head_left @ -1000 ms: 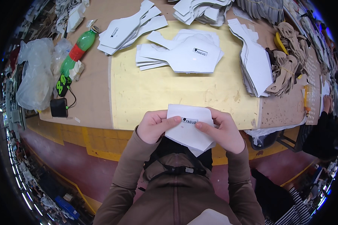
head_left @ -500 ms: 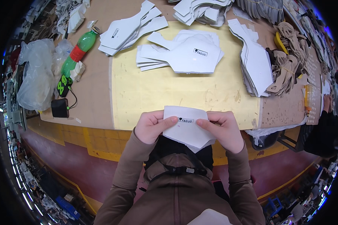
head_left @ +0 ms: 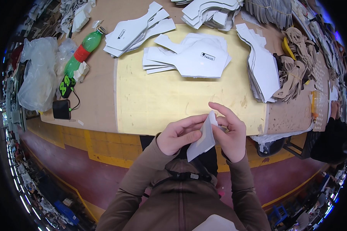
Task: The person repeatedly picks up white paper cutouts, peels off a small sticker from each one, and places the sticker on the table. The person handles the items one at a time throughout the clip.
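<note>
A small white cut panel point(head_left: 206, 135), like a flat piece of leather or cloth, is held edge-up over the table's front edge, its greyish side turned to the left. My left hand point(head_left: 178, 135) pinches it, thumb on the near face and fingers behind. At its other edge is my right hand point(head_left: 233, 134), thumb and curled fingers around the margin while the index finger points up and away. Beyond both hands lies a stack of white cut panels point(head_left: 200, 63), the top one bearing a dark printed label. The printed face of the held panel is hidden.
More white panel stacks lie at back left point(head_left: 129, 36), back point(head_left: 212, 11) and right point(head_left: 260, 65). Tied beige bundles point(head_left: 293, 75) sit farther right. On the left are a green bottle point(head_left: 89, 41), plastic bags point(head_left: 36, 77) and a phone-like black device point(head_left: 61, 109) with a cable. Another person's arm point(head_left: 331, 134) shows far right.
The panel was spread flat with its label showing, thumbs on top; now it is turned on edge. My right index finger has lifted off, and my left hand has moved right.
</note>
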{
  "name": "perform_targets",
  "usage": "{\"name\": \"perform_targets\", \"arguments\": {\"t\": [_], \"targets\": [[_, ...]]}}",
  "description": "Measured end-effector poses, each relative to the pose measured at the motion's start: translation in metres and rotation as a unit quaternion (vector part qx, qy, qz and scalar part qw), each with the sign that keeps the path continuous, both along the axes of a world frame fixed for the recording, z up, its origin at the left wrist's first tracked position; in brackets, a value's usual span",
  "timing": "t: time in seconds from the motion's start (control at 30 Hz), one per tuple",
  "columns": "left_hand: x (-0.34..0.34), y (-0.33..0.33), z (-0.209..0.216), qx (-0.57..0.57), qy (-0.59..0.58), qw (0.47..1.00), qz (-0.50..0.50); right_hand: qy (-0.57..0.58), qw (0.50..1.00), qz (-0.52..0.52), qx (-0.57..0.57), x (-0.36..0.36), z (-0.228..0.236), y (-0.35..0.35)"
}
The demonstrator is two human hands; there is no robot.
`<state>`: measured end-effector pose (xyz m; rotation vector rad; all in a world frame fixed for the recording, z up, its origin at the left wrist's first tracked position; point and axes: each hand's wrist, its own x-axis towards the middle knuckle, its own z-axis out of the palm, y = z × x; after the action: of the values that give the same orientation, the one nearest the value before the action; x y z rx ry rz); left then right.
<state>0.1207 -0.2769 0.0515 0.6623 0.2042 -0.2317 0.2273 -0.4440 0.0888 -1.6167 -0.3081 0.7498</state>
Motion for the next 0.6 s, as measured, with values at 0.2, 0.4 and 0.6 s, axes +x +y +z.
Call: {"name": "perform_targets", "arguments": {"t": [0.2,0.4,0.6], "targets": [[0.0,0.011,0.001,0.113,-0.033,0.993,0.013,-0.009,1.0,0.021,0.014,-0.001,-0.005,-0.004],[-0.003,0.02,-0.001,0.018,-0.013,0.999,0.026,0.024,0.999,-0.008,0.029,-0.001,-0.009,-0.008],[-0.007,0.026,0.003,0.001,-0.005,0.998,0.063,0.12,0.991,-0.039,0.035,0.003,-0.007,-0.01]]}}
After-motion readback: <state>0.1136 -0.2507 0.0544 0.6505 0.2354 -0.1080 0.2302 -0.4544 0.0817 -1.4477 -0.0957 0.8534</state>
